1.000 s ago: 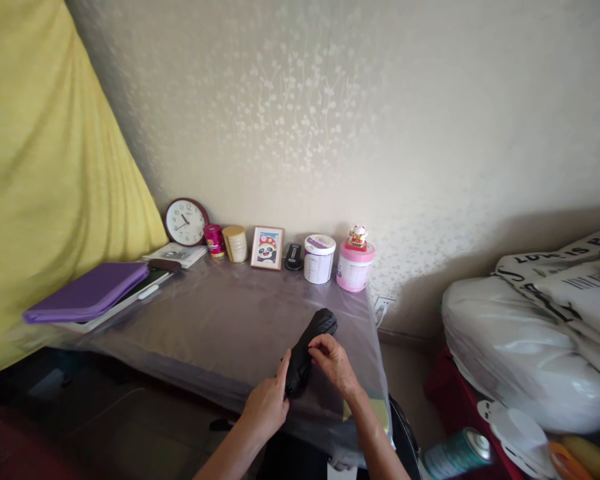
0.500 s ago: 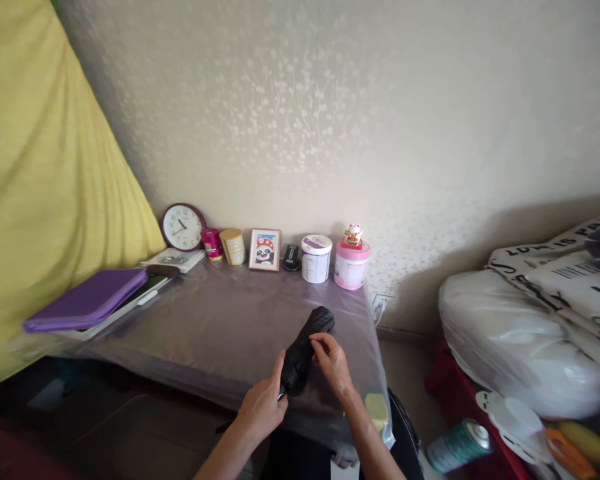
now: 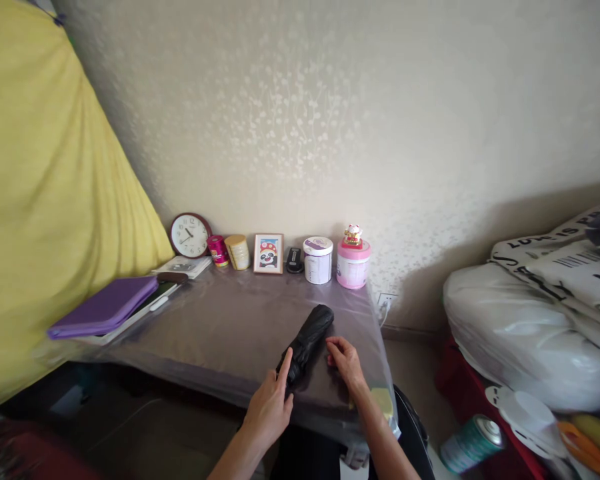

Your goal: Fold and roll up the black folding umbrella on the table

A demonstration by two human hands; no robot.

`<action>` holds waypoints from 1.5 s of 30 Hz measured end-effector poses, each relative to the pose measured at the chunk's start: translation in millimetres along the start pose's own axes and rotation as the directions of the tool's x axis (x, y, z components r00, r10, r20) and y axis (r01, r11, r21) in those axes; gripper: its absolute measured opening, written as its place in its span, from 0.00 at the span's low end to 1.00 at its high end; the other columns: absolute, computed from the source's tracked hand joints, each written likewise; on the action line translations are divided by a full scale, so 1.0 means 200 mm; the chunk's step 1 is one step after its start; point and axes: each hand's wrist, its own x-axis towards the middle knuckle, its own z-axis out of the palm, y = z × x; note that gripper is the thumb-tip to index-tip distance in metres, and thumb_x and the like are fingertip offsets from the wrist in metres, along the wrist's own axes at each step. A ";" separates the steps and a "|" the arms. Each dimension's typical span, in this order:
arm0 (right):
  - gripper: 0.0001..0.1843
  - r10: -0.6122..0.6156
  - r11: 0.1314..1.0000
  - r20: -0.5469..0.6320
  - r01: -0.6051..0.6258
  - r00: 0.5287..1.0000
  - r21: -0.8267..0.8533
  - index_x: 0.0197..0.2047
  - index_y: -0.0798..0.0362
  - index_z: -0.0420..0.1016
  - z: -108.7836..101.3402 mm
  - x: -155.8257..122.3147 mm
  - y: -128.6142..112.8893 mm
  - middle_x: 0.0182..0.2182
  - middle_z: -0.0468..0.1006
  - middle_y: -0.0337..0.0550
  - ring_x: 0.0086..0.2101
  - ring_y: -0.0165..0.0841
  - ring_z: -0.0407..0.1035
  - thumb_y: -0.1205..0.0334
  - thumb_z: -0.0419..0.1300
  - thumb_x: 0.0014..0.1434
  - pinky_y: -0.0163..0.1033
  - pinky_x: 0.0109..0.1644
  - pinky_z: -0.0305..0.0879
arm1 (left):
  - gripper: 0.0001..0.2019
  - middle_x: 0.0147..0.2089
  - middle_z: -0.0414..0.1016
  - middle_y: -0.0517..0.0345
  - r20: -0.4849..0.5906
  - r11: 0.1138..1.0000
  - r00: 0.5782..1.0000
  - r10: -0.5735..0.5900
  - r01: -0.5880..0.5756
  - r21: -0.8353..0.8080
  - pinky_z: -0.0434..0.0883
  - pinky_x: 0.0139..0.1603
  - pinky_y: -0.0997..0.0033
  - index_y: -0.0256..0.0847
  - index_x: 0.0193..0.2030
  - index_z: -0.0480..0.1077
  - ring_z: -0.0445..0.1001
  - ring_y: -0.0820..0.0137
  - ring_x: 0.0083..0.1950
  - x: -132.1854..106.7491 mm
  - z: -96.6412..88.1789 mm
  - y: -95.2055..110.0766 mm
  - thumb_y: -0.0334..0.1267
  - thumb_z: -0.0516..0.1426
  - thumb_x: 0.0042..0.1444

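A folded black umbrella [image 3: 313, 333] lies slantwise over the front right part of the covered table, its far end pointing away to the right. My left hand [image 3: 271, 403] is closed round its near end, with the index finger stretched along the fabric; the handle is mostly hidden by the hand. Just right of the umbrella and apart from its body is my right hand [image 3: 345, 362]. Its fingers are curled, with thumb and index finger pressed together; anything thin between them is too small to make out.
Along the wall stand a clock [image 3: 191, 235], a picture frame [image 3: 269, 254], a white tub [image 3: 318, 261] and a pink tub [image 3: 353, 267] bearing a cat figurine [image 3: 353, 235]. A purple folder [image 3: 105, 308] lies left. Beyond the right edge are a spray can [image 3: 473, 443] and a red box [image 3: 455, 377].
My right hand has moved off the umbrella to the right. My left hand has shifted its grip, the index finger now lying along the fabric. The view has shifted slightly left.
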 end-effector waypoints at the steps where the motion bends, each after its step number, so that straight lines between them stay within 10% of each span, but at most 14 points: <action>1: 0.17 -0.011 1.000 0.008 0.011 1.000 -0.002 0.32 0.53 0.69 0.00 0.00 0.00 0.20 0.67 0.34 0.18 0.27 0.62 0.48 0.57 0.46 0.33 0.22 0.62 | 0.38 0.45 0.65 0.54 -0.004 1.000 1.000 -0.004 0.004 0.018 0.62 0.39 0.75 0.48 0.64 0.24 0.70 0.70 0.40 0.00 0.01 0.00 0.34 0.48 0.56; 15: 0.17 -0.092 0.990 0.024 0.094 0.995 -0.103 0.33 0.53 0.71 -0.01 -0.01 0.01 0.18 0.67 0.34 0.17 0.28 0.62 0.48 0.56 0.47 0.33 0.22 0.60 | 0.39 0.48 0.67 0.52 -0.073 0.996 0.997 0.027 -0.020 0.091 0.63 0.42 0.74 0.46 0.64 0.23 0.69 0.69 0.44 0.04 0.07 -0.02 0.28 0.47 0.53; 24: 0.19 0.023 0.993 0.015 -0.024 1.000 0.119 0.33 0.55 0.71 0.02 -0.04 -0.10 0.22 0.70 0.36 0.20 0.28 0.66 0.49 0.60 0.41 0.35 0.25 0.67 | 0.38 0.50 0.65 0.46 -0.070 0.993 0.998 -0.003 0.011 0.118 0.63 0.41 0.74 0.39 0.65 0.23 0.70 0.69 0.44 0.02 0.08 0.02 0.24 0.44 0.52; 30: 0.17 -0.112 0.988 0.069 0.118 0.991 -0.100 0.37 0.55 0.70 0.17 -0.08 -0.23 0.26 0.72 0.39 0.21 0.29 0.67 0.52 0.54 0.49 0.35 0.25 0.66 | 0.39 0.48 0.65 0.46 -0.073 0.990 0.997 -0.010 0.020 0.143 0.65 0.41 0.71 0.39 0.65 0.30 0.70 0.66 0.43 0.00 0.07 0.06 0.20 0.45 0.48; 36: 0.12 -0.300 0.679 0.095 0.283 0.949 -0.678 0.38 0.53 0.71 0.29 -0.10 -0.29 0.27 0.73 0.43 0.30 0.35 0.69 0.57 0.55 0.51 0.38 0.36 0.63 | 0.40 0.49 0.65 0.45 -0.099 0.989 0.995 -0.006 0.021 0.146 0.65 0.44 0.72 0.40 0.66 0.32 0.70 0.66 0.45 0.00 0.07 0.07 0.19 0.47 0.47; 45: 0.06 -0.280 0.475 0.142 0.266 0.949 -0.839 0.36 0.51 0.67 0.33 -0.08 -0.31 0.33 0.75 0.44 0.35 0.34 0.70 0.61 0.54 0.54 0.35 0.36 0.60 | 0.41 0.50 0.65 0.43 -0.089 0.992 0.996 -0.011 0.022 0.127 0.67 0.43 0.69 0.37 0.66 0.33 0.71 0.63 0.44 0.01 0.07 0.07 0.19 0.49 0.46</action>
